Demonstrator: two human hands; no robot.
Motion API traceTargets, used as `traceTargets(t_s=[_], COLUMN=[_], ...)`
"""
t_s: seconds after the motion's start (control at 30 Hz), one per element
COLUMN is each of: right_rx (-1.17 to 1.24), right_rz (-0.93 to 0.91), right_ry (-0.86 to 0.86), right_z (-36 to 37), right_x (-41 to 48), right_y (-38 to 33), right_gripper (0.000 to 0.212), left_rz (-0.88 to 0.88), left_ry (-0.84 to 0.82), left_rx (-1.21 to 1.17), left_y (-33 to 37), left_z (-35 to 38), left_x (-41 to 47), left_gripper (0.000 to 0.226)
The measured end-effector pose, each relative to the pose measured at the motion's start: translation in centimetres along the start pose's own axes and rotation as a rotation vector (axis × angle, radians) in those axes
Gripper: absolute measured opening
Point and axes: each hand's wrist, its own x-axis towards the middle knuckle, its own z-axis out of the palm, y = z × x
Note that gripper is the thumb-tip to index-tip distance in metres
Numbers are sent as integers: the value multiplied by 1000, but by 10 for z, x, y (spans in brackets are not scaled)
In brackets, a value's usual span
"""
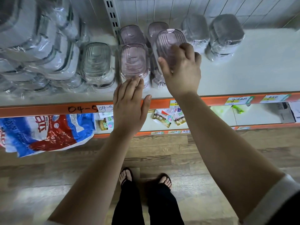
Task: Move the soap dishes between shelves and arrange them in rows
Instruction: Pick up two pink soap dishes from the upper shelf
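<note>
Wrapped lidded containers (40,51) are lying stacked at nine o'clock on the shelf (253,65). An orange shelf edge (48,109) is carrying price labels (238,100). A red-and-blue bag (47,133) is sagging at eight o'clock, and small sachets (165,118) are lying below, above the wooden floor (162,153).

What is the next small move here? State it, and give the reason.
Probably lower the pink ribbed plastic soap dish held in the right hand onto the pink stack below it, at the front of the second pink column. The left hand, open, touches the near edge of the neighbouring front pink dish, apparently steadying that row on the white shelf.
</note>
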Motion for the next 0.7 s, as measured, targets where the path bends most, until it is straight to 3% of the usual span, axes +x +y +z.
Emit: traceTargets(t_s=[0.37, 0.57, 0.7], right_rx=[57, 110, 204], right_rz=[-102, -167, -283], right_ry=[-70, -169, -323], right_z=[-50, -97, -124], right_x=[-69, -105, -116], right_y=[-12, -59, -110], right_gripper=[46, 41, 36], left_rz=[-11, -51, -116], left_ry=[-19, -20, -33], left_rx=[77, 128, 115], left_y=[7, 0, -11], left_z=[-63, -133, -190], left_x=[-14, -35, -56], left_gripper=[43, 33, 33])
